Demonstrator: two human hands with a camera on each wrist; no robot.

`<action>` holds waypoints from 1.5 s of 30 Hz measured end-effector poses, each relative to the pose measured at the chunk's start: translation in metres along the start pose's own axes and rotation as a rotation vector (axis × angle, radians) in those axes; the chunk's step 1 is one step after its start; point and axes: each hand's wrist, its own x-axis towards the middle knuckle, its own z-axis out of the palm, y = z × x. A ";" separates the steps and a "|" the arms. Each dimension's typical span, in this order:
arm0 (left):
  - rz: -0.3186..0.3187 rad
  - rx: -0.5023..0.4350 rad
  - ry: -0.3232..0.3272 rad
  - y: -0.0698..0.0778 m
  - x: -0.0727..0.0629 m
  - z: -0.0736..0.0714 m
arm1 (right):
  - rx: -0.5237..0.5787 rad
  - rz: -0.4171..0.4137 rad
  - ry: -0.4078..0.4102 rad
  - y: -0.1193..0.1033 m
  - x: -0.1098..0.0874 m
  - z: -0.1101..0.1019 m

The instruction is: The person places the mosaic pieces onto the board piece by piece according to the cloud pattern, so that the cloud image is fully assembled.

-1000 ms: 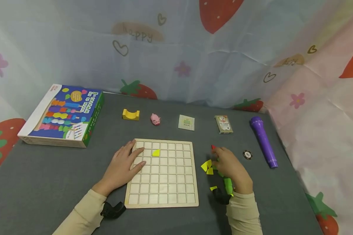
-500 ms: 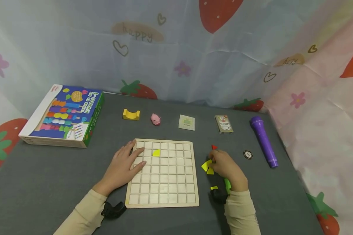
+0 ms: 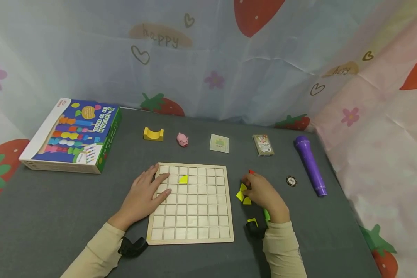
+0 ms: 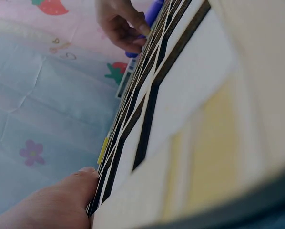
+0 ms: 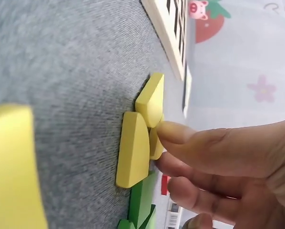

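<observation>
now that the right hand (image 3: 266,196) has shifted left, pinching a yellow piece (image 5: 155,146), picking seems underway; the left hand (image 3: 140,199) rests spread on the board (image 3: 192,221).

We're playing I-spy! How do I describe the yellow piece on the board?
On the grey table, find the pale wooden grid board touched by the left hand. In its second row from the far edge, third square from the left, lies a small yellow piece with a curved edge. It alone shows colour there; other yellow pieces lie beside the board.
</observation>
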 end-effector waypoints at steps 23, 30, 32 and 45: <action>-0.010 -0.009 -0.004 0.000 -0.001 0.000 | 0.009 0.024 -0.002 -0.002 0.007 0.007; -0.011 -0.005 -0.002 0.000 0.000 0.000 | -0.037 0.038 0.023 -0.004 0.014 0.009; -0.013 -0.005 -0.005 0.000 -0.001 0.001 | -0.036 0.036 0.032 -0.007 0.015 0.009; -0.006 -0.003 0.001 -0.001 -0.001 0.001 | 0.084 -0.145 -0.015 -0.051 0.021 0.007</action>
